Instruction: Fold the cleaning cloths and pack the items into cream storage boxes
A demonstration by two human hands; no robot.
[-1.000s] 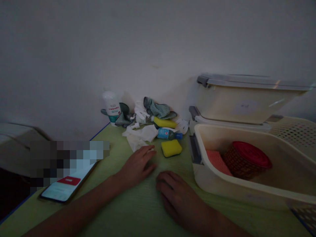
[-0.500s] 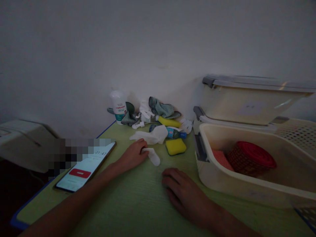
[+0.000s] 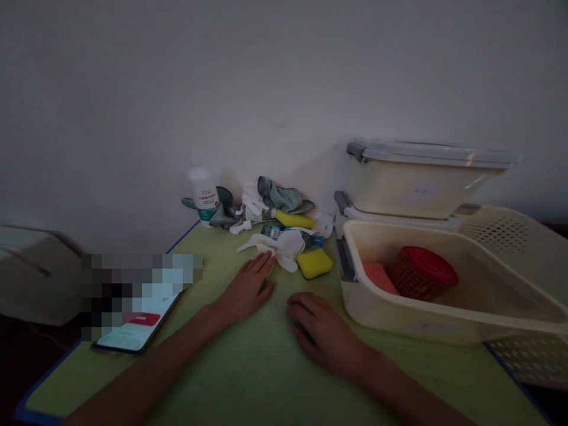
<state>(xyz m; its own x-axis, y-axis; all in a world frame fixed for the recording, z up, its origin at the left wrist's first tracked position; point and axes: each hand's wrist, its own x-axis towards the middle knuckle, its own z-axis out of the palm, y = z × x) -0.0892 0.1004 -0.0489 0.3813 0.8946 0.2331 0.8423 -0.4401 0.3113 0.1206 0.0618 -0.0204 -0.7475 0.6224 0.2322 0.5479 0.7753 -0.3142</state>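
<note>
White glove (image 3: 284, 242) folds have moved: half a second ago the left hand (image 3: 248, 290) pinched a floppy end out over the counter (image 3: 248, 378), and now that end lies back by the sponge (image 3: 315, 264) and the hand is flat. Behind it all is a big plain wall (image 3: 284, 71). Next biggest is the green counter with its blue edge. On its right side sits an open cream bin (image 3: 412, 325), with a pink cloth (image 3: 379, 278) and a round red tub (image 3: 421, 275) inside. Behind the bin, a box (image 3: 408, 186) with a lid is stacked up high. Both hands are on the near part of the counter. On the left one, the fingers are straight and close together, the thumb is out to the side, and the tips rest on the glove's near edge. On the right hand (image 3: 326, 337) the fingers curl down, and I cannot tell if they are wide or narrow underneath. A phone (image 3: 128, 337) lies on the left, partly blurred out. A white bottle (image 3: 204, 189) stands near the wall. The glove lies crumpled in front of a bottle with a blue cap (image 3: 317, 241). Smallest is the yellow sponge, just right of the glove.
</note>
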